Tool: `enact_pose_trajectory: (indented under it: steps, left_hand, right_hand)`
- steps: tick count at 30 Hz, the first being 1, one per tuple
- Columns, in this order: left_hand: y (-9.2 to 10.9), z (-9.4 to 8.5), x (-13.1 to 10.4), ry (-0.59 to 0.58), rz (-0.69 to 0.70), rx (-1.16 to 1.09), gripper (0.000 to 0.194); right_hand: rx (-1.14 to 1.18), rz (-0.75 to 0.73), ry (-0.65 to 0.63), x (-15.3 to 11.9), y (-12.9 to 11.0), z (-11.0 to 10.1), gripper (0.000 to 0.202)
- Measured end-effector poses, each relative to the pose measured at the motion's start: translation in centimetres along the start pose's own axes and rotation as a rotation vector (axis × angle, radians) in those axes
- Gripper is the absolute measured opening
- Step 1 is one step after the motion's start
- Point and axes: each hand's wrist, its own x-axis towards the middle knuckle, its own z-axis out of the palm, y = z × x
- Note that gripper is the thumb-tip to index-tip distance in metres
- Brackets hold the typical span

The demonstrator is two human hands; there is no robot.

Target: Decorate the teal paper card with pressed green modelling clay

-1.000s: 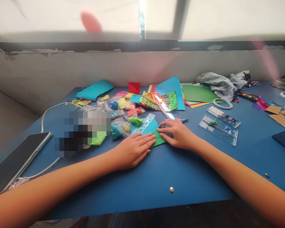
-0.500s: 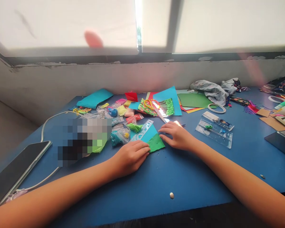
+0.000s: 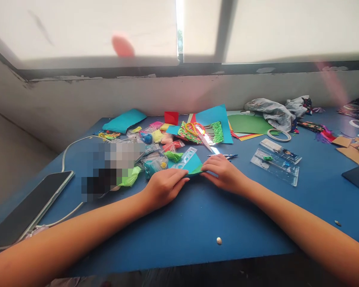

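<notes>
A blue card with a green layer over its near part is between my hands at the middle of the table. My left hand pinches the near left edge, thumb below and fingers on top. On the near right corner, my right hand has the edge between thumb and fingers. That near edge looks tipped up, so little of the green shows. A clear stencil ruler lies over the card's far left part. Just beyond my right hand are a blue pen and scissors with yellow-orange handles.
Bags of coloured clay lie left of the card. A phone with a white cable is at far left. Ruler packs and a tape roll lie right. Coloured paper sits behind; a shiny button-like piece is in front.
My right hand has come to the card's right corner and closed on it. The near edge has tipped up, and less of the green face shows. The view has shifted slightly.
</notes>
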Motion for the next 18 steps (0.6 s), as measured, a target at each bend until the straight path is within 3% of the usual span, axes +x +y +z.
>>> enact_pose_trajectory:
  steps: [9,13,18]
  left_hand:
    - [-0.2,0.1,-0.5,-0.032,-0.004,0.020,0.025]
    - [0.0,0.0,-0.3,-0.022,-0.143,-0.073,0.028]
    - [0.3,0.1,0.0,0.020,-0.179,-0.181,0.020]
  right_hand:
    - [-0.004,0.026,-0.017,0.0,0.1,-0.2,0.022]
    - [-0.010,0.058,-0.012,-0.1,-0.3,-0.4,0.029]
    - [-0.213,-0.047,0.115,0.5,-2.1,-0.3,0.021]
